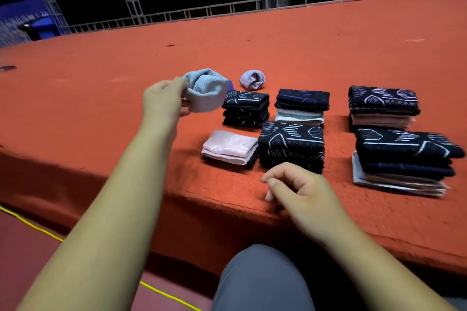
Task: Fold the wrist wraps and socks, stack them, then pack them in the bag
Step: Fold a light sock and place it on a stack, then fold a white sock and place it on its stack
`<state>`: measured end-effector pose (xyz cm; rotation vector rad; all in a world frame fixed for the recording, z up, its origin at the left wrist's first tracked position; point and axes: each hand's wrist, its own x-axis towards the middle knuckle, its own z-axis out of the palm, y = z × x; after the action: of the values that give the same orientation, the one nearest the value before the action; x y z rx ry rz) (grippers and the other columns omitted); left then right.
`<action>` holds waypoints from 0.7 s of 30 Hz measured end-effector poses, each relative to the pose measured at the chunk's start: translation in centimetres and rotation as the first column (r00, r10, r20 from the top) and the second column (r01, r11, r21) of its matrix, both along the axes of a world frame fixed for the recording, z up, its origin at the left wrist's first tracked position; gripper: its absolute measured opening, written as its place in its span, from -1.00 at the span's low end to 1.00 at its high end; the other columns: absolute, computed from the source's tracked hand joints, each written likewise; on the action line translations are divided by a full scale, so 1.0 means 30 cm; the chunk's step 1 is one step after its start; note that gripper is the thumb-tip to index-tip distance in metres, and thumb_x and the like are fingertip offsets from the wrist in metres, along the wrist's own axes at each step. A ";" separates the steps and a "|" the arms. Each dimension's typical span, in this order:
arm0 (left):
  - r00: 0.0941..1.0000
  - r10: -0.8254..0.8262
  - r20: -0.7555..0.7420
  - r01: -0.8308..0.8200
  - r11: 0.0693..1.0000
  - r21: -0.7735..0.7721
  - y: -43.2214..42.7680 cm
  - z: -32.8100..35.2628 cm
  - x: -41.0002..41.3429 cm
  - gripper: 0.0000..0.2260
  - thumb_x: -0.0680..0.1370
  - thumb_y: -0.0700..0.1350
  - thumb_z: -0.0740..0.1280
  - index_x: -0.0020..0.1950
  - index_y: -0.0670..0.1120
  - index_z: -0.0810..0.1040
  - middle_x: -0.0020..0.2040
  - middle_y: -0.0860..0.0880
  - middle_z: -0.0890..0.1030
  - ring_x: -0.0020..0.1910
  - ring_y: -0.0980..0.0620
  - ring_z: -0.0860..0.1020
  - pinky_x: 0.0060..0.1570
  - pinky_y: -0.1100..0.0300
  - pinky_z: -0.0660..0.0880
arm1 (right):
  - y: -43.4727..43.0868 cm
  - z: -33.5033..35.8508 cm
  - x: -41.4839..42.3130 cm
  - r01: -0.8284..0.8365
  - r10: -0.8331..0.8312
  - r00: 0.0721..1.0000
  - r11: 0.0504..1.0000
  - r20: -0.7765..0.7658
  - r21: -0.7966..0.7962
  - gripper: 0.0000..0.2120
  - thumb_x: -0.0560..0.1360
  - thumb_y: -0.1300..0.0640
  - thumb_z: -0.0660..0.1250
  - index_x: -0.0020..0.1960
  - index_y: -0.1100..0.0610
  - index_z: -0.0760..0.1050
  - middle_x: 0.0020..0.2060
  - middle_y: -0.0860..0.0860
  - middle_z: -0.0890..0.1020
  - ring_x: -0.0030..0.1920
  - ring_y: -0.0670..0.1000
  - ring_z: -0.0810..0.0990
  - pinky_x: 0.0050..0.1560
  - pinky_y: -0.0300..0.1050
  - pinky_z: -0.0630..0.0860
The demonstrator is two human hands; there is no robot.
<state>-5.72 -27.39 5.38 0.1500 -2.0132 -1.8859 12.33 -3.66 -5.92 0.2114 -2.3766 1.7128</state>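
My left hand point(163, 98) grips a rolled light-blue sock point(206, 91) and holds it just above the red carpeted platform point(101, 108). A balled lilac sock point(252, 80) lies behind it. Folded black patterned pieces sit in stacks: a small one point(245, 108), a middle one point(302, 106), a front one point(292, 145) and two on the right point(382, 106) point(404, 159). A folded pink piece point(228, 148) lies at the front left. My right hand point(300, 192) hovers near the platform's front edge, fingers loosely curled, holding nothing.
The platform's front edge point(227, 199) drops to a dark red floor with a yellow cable point(38, 228). A metal truss and railing point(227, 7) run behind the platform. My grey-trousered knee point(260, 283) is below. No bag is in view.
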 end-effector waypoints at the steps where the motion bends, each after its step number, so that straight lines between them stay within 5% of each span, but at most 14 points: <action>1: 0.998 -0.055 0.016 0.054 0.998 0.041 0.019 0.010 0.070 -0.96 0.51 -0.17 0.39 -0.13 -0.10 0.60 -0.36 0.00 0.54 -0.36 -0.03 0.56 -0.36 0.19 0.50 | 0.001 -0.001 0.009 0.013 -0.013 1.000 1.000 -0.016 -0.024 -0.78 0.65 0.23 0.35 -0.01 -0.05 0.66 -0.24 -0.01 0.72 -0.21 -0.04 0.70 -0.10 0.01 0.64; 5: 0.951 -0.299 0.076 0.274 0.932 0.236 0.108 -0.002 0.328 -0.94 0.55 -0.23 0.35 -0.10 -0.16 0.62 -0.34 -0.06 0.54 -0.36 -0.02 0.54 -0.26 0.16 0.56 | 0.022 0.005 0.045 0.036 -0.042 0.999 0.982 -0.029 -0.185 -0.78 0.67 0.31 0.32 0.00 0.06 0.67 -0.25 0.05 0.71 -0.27 -0.05 0.61 -0.15 -0.14 0.54; 11: 0.841 -0.515 0.164 0.413 0.808 0.420 0.268 -0.088 0.575 -0.89 0.60 -0.29 0.29 -0.08 -0.16 0.59 -0.23 -0.10 0.56 -0.35 0.04 0.59 -0.28 0.21 0.62 | 0.112 0.016 0.155 0.083 -0.053 0.996 0.836 0.071 -0.542 -0.83 0.70 0.20 0.29 0.07 0.20 0.65 -0.18 0.20 0.71 -0.28 0.06 0.55 -0.20 -0.08 0.49; 17: 0.713 -0.670 0.206 0.509 0.698 0.504 0.421 -0.204 0.708 -0.86 0.62 -0.26 0.36 0.17 -0.18 0.59 -0.08 -0.13 0.61 -0.32 0.13 0.60 -0.28 0.28 0.61 | 0.234 0.050 0.288 0.170 -0.153 0.985 0.776 0.081 -0.607 -0.81 0.67 0.18 0.31 -0.02 0.07 0.69 -0.28 0.03 0.62 -0.31 0.01 0.45 -0.29 -0.12 0.42; 21: 0.791 -0.565 0.235 0.459 0.801 0.385 0.493 -0.290 0.787 -0.79 0.64 -0.20 0.39 0.27 -0.08 0.54 -0.14 -0.09 0.72 -0.28 0.01 0.67 -0.25 0.14 0.66 | 0.304 0.037 0.363 0.215 -0.186 0.977 0.866 0.107 -0.452 -0.80 0.65 0.24 0.32 0.12 0.09 0.72 -0.28 0.09 0.57 -0.31 0.02 0.44 -0.30 -0.10 0.41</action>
<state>17.90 -12.60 -3.30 -0.0075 -2.1087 -2.6936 23.23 5.44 -4.82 -0.1610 -1.8652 2.1320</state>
